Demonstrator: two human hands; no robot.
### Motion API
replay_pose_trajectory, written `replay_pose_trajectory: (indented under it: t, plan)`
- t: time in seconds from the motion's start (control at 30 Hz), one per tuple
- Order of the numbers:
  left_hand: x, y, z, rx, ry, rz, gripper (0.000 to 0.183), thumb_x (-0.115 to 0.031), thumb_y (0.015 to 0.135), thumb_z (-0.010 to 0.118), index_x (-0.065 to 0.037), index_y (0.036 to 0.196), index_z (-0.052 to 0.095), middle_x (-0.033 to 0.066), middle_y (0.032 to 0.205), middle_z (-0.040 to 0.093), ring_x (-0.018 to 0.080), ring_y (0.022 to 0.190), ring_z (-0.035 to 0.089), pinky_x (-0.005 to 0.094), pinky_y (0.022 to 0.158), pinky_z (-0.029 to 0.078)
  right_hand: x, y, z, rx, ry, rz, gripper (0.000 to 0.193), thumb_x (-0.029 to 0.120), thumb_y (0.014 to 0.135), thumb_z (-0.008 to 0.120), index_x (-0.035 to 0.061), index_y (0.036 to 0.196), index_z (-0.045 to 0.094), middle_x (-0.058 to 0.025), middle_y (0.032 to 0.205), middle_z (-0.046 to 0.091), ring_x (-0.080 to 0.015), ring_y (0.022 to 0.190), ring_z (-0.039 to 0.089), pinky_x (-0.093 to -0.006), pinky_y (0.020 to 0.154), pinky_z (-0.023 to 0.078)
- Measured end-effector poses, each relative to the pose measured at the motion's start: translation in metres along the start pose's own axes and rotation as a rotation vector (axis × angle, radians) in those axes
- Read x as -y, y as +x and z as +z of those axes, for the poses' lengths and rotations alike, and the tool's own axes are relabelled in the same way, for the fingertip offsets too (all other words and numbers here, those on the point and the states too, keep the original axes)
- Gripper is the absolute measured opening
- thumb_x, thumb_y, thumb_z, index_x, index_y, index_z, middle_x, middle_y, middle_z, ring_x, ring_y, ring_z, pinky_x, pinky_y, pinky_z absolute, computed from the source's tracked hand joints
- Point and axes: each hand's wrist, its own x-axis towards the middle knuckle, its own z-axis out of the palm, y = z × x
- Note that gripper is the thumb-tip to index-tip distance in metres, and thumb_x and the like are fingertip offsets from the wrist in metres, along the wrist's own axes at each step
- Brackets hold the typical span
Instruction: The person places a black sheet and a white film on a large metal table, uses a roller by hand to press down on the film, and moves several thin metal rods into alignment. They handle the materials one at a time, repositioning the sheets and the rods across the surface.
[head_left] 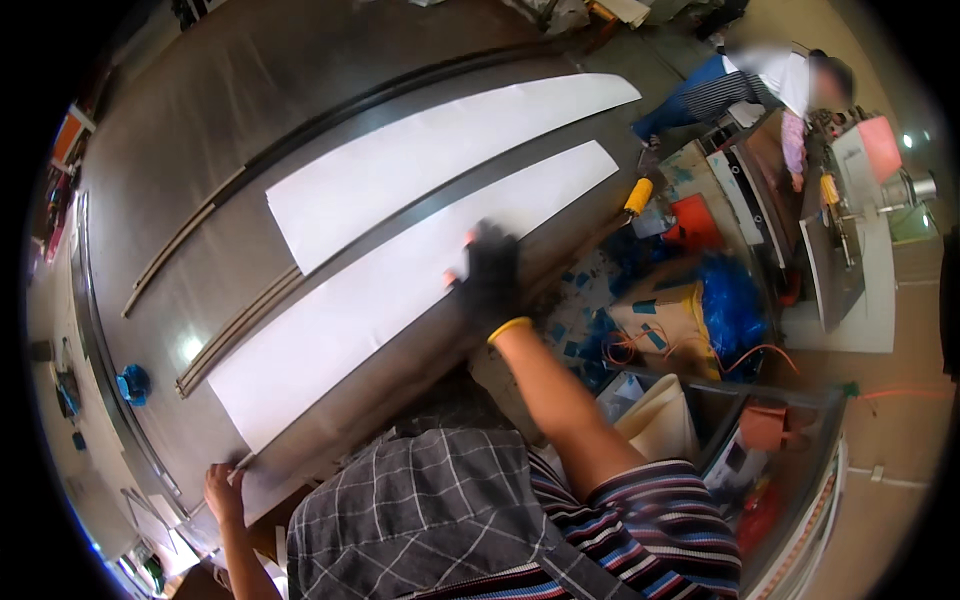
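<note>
One worktable (190,150): dark, smooth metal with a bright glare spot; its near edge runs along the checked apron (430,500), its far part reaches past the strips.
One co-worker (785,85): upper right, bent beside a machine (875,260).
Two white strips (430,150): long, flat on the metal, a narrow dark gap between them; a band of bare tabletop separates the nearer one from the near edge.
One carton (650,310): right of the table, blue plastic film (732,310) against it.
Two pairs of brown rods (240,325): left of the strips, slanting.
Two hands: well apart; the right hand (490,270), in a black fingertipless glove, blurred, fingers spread over the nearer strip, contact unclear; the bare left hand (222,492) bent at the near edge by its corner, grip unclear.
One blue roll (132,385): near the left edge.
</note>
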Motion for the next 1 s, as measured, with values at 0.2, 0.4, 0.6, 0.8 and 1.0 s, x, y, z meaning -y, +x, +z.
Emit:
replay_pose_trajectory:
  t: [0.2, 0.4, 0.6, 0.8, 1.0]
  plan:
    - [0.051, -0.018, 0.026, 0.035, 0.020, -0.065, 0.022, -0.020, 0.076, 0.076, -0.006, 0.087, 0.063, 0.0117, 0.091, 0.062, 0.0338, 0.088, 0.061, 0.0445, 0.076, 0.049, -0.182, 0.068, -0.020, -0.047, -0.289, 0.132, 0.075, 0.045, 0.094, 0.052, -0.0046, 0.146, 0.030, -0.0273, 0.153, 0.024, -0.0428, 0.143, 0.019, -0.0537, 0.118, 0.009]
    - [0.048, -0.018, 0.011, 0.141, 0.200, -0.067, 0.025, -0.022, 0.076, 0.075, -0.005, 0.090, 0.062, 0.0149, 0.094, 0.062, 0.0374, 0.088, 0.060, 0.0479, 0.076, 0.047, -0.301, 0.123, -0.037, 0.104, -0.394, 0.295, 0.078, 0.058, 0.095, 0.041, -0.0008, 0.145, 0.033, -0.0251, 0.152, 0.029, -0.0396, 0.142, 0.025, -0.0464, 0.117, 0.016]
    - [-0.010, -0.002, -0.010, 0.195, 0.063, -0.135, 0.024, -0.028, 0.079, 0.073, -0.005, 0.081, 0.067, 0.0135, 0.086, 0.063, 0.0343, 0.084, 0.061, 0.0447, 0.076, 0.050, -0.191, 0.082, -0.028, 0.138, -0.471, -0.147, 0.072, 0.047, 0.092, 0.052, -0.0024, 0.141, 0.036, -0.0248, 0.150, 0.032, -0.0412, 0.140, 0.027, -0.0556, 0.116, 0.013]
    - [-0.058, 0.000, -0.017, -0.008, -0.036, -0.077, 0.021, -0.027, 0.076, 0.074, -0.010, 0.080, 0.063, 0.0062, 0.085, 0.060, 0.0292, 0.087, 0.060, 0.0421, 0.073, 0.050, 0.046, -0.002, 0.003, 0.279, -0.123, -0.386, 0.083, 0.047, 0.082, 0.063, -0.0061, 0.140, 0.036, -0.0274, 0.150, 0.030, -0.0446, 0.138, 0.028, -0.0598, 0.115, 0.014]
    - [-0.055, -0.002, 0.011, -0.292, -0.272, -0.035, 0.024, -0.024, 0.071, 0.079, -0.011, 0.078, 0.060, 0.0056, 0.086, 0.058, 0.0286, 0.090, 0.056, 0.0409, 0.079, 0.047, 0.248, -0.084, 0.044, 0.422, 0.182, -0.632, 0.089, 0.049, 0.079, 0.068, -0.0059, 0.140, 0.035, -0.0286, 0.152, 0.025, -0.0433, 0.143, 0.021, -0.0579, 0.117, 0.010]
